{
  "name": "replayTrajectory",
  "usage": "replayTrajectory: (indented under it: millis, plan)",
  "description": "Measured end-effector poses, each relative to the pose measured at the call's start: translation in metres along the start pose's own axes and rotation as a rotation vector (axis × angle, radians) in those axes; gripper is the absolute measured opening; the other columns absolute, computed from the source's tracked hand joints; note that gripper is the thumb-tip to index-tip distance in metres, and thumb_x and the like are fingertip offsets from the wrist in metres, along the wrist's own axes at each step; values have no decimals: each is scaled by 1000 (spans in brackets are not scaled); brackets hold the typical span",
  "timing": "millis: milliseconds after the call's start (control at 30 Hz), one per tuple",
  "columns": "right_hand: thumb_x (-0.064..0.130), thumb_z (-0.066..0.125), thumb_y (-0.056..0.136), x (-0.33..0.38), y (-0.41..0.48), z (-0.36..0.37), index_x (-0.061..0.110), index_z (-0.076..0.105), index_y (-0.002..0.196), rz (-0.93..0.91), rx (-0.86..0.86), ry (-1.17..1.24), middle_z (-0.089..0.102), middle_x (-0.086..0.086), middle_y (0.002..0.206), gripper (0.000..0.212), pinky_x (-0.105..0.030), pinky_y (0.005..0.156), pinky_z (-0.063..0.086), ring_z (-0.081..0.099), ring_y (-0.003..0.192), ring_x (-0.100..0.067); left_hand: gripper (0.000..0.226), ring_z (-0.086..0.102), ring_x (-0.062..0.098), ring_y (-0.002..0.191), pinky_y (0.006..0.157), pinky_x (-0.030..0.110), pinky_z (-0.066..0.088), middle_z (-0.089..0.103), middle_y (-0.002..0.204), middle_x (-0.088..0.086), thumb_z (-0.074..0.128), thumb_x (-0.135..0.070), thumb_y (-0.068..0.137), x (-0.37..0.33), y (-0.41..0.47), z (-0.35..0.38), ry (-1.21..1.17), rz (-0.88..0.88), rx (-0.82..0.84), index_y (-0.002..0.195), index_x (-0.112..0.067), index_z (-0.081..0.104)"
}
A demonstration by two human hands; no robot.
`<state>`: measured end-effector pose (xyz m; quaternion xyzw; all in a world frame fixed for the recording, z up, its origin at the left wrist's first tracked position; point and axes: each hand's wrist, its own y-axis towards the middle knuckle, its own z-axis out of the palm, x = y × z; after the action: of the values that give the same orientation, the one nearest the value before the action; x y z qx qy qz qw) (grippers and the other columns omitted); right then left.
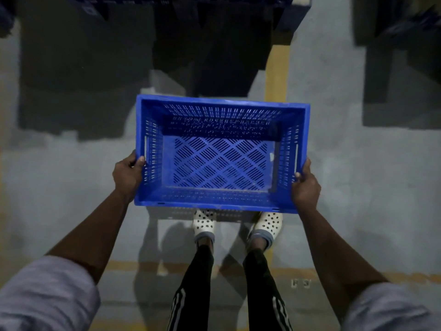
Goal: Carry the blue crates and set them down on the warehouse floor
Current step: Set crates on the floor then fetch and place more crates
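At the left we see a pale sleeve (43, 295) and a bare forearm that goes up to the left hand (127, 177). Its grip is closed on the left short wall of the blue crate (220, 154). The thumb lies over the rim, and the other fingers are hidden outside the wall.

The crate is held in the air in front of the person, above the grey floor (71, 187). Its near edge covers the toes of two white shoes with holes (204, 223). We look into it from above and see no goods in it, only the slotted bottom with a diamond pattern and the walls with rows of small slits. A small pale spot sits near the right wall, too small to tell what it is. Each short wall has one long handle slot.

The opening points up toward the camera. The long axis runs from left to right across the view, with one long wall far and one near.

On the right short wall, close to the near corner, the right hand (305, 187) has the same grip, with the thumb on the rim and the fingers out of sight. Beyond the crate, a little to the right, a yellow line (276, 72) runs away over the floor. At the far right stand dark shapes (393, 68), too dim to tell.
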<state>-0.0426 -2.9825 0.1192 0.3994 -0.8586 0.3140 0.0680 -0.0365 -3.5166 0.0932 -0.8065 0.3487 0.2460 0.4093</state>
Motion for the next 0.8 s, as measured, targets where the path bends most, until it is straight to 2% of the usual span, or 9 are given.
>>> replayTrajectory:
  millis: [133,233,300,400,467,533,600,667,800]
  plan:
    - [7,53,110,-8,-8,4,29,27,177,39,-23,-14,72,-18,121,75,-33,85,41,68,109,-38,49,82,32,115,106,60,64,85,124,3,69,-69,95,-6,13,0,-6,-6,33,136,-45,79]
    - [10,55,110,-7,-3,9,29,32,176,60,-49,19,71,-18,117,72,-41,88,49,70,107,-39,31,82,27,114,106,58,65,86,124,0,73,-70,96,-2,15,-4,-21,-16,48,124,-56,79]
    - [16,58,111,-9,0,11,28,38,173,33,-71,27,70,-17,113,66,-46,90,53,70,104,-37,17,81,23,111,107,57,65,85,124,-2,75,-56,104,-4,11,-2,-54,-22,39,121,-58,79]
    - [27,56,115,-14,4,11,25,46,169,-28,-80,58,68,-15,111,55,-44,87,54,68,100,-29,23,81,23,111,106,51,65,85,125,-1,72,-44,111,-6,1,3,-59,-20,-6,132,-54,78]
    - [27,56,115,-14,3,12,24,44,170,-37,-94,68,66,-12,111,56,-42,86,53,66,99,-26,38,81,26,113,105,48,65,84,126,1,69,-45,111,-4,0,5,-30,-8,-22,149,-39,75]
    - [24,56,115,-15,1,13,21,43,170,-42,-84,83,64,-10,111,57,-40,86,51,65,101,-24,44,80,27,114,104,46,64,82,128,2,68,-41,113,-7,-2,7,-12,-8,-26,155,-29,72]
    - [29,55,116,-12,2,8,19,49,165,-2,-59,111,64,-7,112,50,-39,88,52,68,106,-26,42,80,28,113,104,49,65,82,127,3,68,-37,114,-11,-1,6,23,-14,-20,153,-23,73]
    - [29,56,115,-10,2,3,23,47,167,-15,-45,111,65,-8,113,53,-41,90,53,66,105,-24,42,80,30,112,104,56,65,83,125,6,70,-40,112,-14,0,3,29,-21,-29,148,-20,77]
    - [23,55,116,-14,-4,2,24,46,169,-48,-134,138,64,-10,111,54,-41,87,53,65,101,-24,39,82,31,114,106,60,65,85,123,4,75,-54,103,0,-6,1,-17,-77,-53,134,-34,85]
